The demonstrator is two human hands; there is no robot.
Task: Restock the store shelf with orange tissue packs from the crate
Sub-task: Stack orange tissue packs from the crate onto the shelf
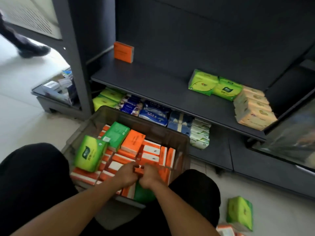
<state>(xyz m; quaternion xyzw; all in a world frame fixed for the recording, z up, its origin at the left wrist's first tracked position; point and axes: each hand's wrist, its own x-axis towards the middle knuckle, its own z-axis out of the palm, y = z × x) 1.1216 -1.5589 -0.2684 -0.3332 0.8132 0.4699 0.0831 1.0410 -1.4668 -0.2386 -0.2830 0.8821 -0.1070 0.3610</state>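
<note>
Dark grey store shelving fills the background, standing on a pale tiled floor. On the shelf, one orange tissue pack stands upright near the back left corner, well apart from two green packs and a stack of beige packs at the right end. Below, the lower shelf holds rows of green, blue and white packs.

On the floor in front of the shelf sits the crate, a translucent brown tub crowded with orange tissue packs lying at mixed angles; two green packs rest on top along its left side.

Both hands reach into the near side of the crate. Left hand and right hand are side by side, fingers curled round one small orange pack between them.

Another green pack lies on the floor to the right of the crate, with orange-and-white packs just beside it. A passer-by's dark shoe shows at top left.
</note>
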